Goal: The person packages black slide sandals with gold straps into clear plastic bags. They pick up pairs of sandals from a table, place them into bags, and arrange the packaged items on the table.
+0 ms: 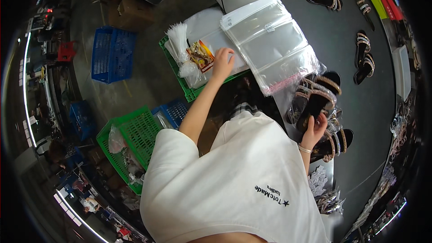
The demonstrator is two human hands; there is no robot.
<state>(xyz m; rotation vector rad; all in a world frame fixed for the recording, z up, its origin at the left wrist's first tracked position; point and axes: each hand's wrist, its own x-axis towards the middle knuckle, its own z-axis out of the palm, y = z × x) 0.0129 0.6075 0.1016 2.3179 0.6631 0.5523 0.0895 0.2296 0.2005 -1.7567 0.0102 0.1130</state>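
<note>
My right hand (pixel 315 131) is closed on the heel end of a black sandal (pixel 313 107) with glittering straps, at the table's near edge. More strapped sandals (pixel 337 143) lie beside and under that hand, and a sandal in clear plastic (pixel 295 105) is to its left. My left hand (pixel 222 64) reaches over a green crate (pixel 192 94), fingers loosely curved and apart, nothing visible in them. Close to it are an orange-and-yellow packet with gold pieces (pixel 200 56) and a bundle of white strands (pixel 178 40). Stacks of clear plastic bags (pixel 272 40) lie right of my left hand.
Several loose sandals (pixel 362 54) lie on the dark table (pixel 324 31) at the right. Small silvery packets (pixel 330 202) sit near my right forearm. Blue basket (pixel 112 55), green baskets (pixel 140 137) and a cardboard box (pixel 130 13) stand on the floor at the left.
</note>
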